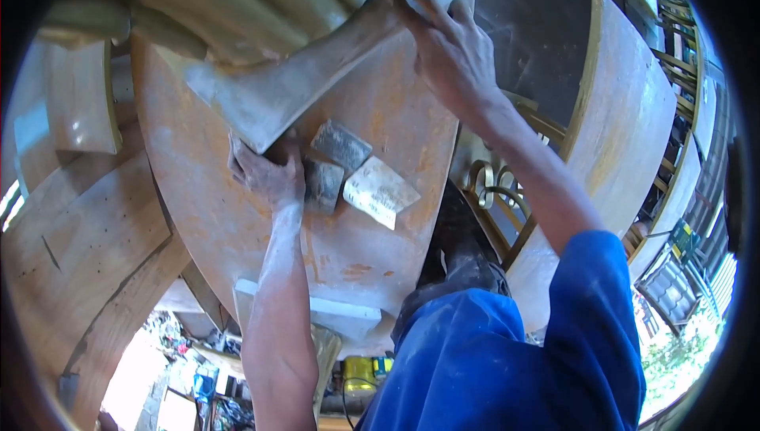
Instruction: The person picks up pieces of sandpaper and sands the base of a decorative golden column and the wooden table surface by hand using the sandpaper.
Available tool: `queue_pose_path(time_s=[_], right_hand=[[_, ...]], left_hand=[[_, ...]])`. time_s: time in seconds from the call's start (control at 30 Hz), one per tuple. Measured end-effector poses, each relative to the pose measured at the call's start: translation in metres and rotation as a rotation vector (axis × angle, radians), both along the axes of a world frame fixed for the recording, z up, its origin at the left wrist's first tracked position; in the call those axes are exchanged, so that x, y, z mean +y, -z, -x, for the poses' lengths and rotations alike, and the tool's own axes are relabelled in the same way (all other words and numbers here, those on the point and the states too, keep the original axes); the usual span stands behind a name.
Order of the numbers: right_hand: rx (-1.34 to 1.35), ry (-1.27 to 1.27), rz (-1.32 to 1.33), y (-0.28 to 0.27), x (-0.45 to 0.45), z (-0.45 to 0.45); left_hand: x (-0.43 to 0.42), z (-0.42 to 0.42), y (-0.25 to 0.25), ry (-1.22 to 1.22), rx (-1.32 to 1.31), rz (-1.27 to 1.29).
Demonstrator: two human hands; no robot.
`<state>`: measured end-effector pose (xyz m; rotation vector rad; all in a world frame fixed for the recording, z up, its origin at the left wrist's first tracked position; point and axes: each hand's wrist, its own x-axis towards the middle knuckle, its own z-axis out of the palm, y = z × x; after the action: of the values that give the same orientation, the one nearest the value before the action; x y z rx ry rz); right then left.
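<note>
A large fluted wooden furniture part [297, 83] with flared, dusty pale ends leans over the upper part of the tabletop [356, 249]. My left hand [269, 174] is closed around its lower corner, with some fingers hidden beneath. At the upper right end, my right hand [455, 47] grips the edge with bent fingers; whether a thin sheet lies under them cannot be made out. Close to my left hand lie two worn grey sandpaper pieces, one dark [342, 143] and one partly under its neighbours [323, 186]. A pale sandpaper piece [381, 189] shows its printed back.
Another curved wooden panel [621, 106] stands on the right, near stacked chair frames [677, 75]. Brown boards [87, 249] fill the left side. Below the table's near edge are a yellow container [359, 375] and assorted clutter [210, 383].
</note>
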<state>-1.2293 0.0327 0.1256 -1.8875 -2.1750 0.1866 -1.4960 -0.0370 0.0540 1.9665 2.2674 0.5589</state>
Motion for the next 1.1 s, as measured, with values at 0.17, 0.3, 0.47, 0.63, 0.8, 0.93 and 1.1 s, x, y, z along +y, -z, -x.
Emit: queue_pose_path(time_s=[0.17, 0.3, 0.47, 0.63, 0.8, 0.93, 1.1], right_hand=[[0.189, 0.171, -0.064, -0.005, -0.012, 0.028], [0.275, 0.302, 0.332, -0.036, 0.034, -0.064], [0.251, 0.026, -0.058, 0.011, -0.038, 0.046], [0.042, 0.352, 0.421, -0.026, 0.03, -0.083], [0.344, 0.35, 0.163, 0.077, -0.036, 0.006], [0.052, 0.025, 0.226, -0.004, -0.024, -0.038], [0.159, 0.287, -0.009, 0.042, -0.018, -0.027]], left_hand=[[0.01, -0.005, -0.007, 0.017, 0.008, -0.065], [-0.01, 0.002, 0.001, -0.013, 0.024, -0.014], [0.008, -0.009, -0.006, 0.006, 0.012, -0.032], [-0.012, 0.001, 0.0, -0.033, 0.022, 0.027], [0.008, -0.01, -0.005, -0.012, 0.03, -0.041], [-0.002, -0.003, -0.002, -0.017, 0.034, 0.045], [0.004, -0.008, -0.003, -0.01, 0.051, 0.002]])
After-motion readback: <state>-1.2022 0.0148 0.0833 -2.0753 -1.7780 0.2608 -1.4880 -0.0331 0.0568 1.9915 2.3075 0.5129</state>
